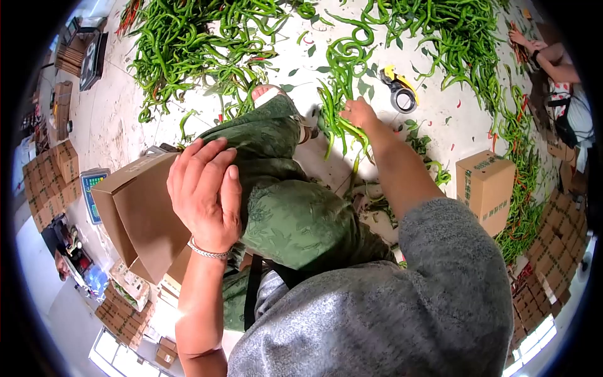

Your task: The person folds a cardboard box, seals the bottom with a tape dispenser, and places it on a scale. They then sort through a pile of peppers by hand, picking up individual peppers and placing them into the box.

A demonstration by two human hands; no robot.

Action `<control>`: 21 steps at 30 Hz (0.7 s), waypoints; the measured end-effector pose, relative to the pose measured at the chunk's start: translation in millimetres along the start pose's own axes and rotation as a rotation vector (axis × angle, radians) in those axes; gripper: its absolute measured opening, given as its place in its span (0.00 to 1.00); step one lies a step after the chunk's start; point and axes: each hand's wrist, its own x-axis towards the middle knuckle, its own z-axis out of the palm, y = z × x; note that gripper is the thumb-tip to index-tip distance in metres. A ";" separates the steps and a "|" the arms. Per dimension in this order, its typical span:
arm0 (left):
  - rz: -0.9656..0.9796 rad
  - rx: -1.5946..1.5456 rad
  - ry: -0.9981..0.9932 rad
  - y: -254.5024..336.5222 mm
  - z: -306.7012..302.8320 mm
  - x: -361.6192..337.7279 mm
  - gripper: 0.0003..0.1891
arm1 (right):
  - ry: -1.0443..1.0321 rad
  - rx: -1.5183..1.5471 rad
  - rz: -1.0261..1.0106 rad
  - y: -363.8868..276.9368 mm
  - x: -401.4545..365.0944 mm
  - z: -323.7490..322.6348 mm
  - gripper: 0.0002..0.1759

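My left hand (206,188) is raised beside my knee, above an open cardboard box (141,213). Its fingers are stretched out and nothing is in them. In front of my legs, my right hand (359,115) reaches down to the floor, fingers curled at a small heap of long green chili peppers (333,116). Some peppers lie against its fingertips, which are partly hidden. More peppers (348,60) trail away above this heap. A yellow and black tape dispenser (400,91) lies on the floor to the right of the hand.
Big piles of green peppers (182,44) spread over the floor ahead, with another pile (452,31) at right. A closed carton (485,188) stands to my right. A scale (94,195) sits by the open box. Another person's hand (520,39) shows at far right.
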 end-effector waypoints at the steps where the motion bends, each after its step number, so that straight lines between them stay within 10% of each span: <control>1: 0.002 -0.004 0.006 -0.4 0.1 -0.6 0.08 | 0.074 0.049 -0.073 10.7 -0.5 10.3 0.15; 7: -0.024 -0.013 0.020 0.7 -2.5 -7.6 0.07 | 0.078 1.060 -0.191 41.0 -46.8 7.6 0.06; 14: -0.784 -1.355 0.105 46.4 8.7 37.7 0.16 | -0.160 1.721 -0.281 -14.6 -161.5 -75.1 0.04; 18: -1.010 -1.681 -0.611 50.7 56.8 45.7 0.16 | -0.519 1.898 -0.556 -64.7 -197.6 -95.5 0.04; 21: -0.865 -1.883 -0.612 38.4 66.9 50.9 0.13 | -0.806 1.788 -0.574 -108.9 -213.2 -106.6 0.07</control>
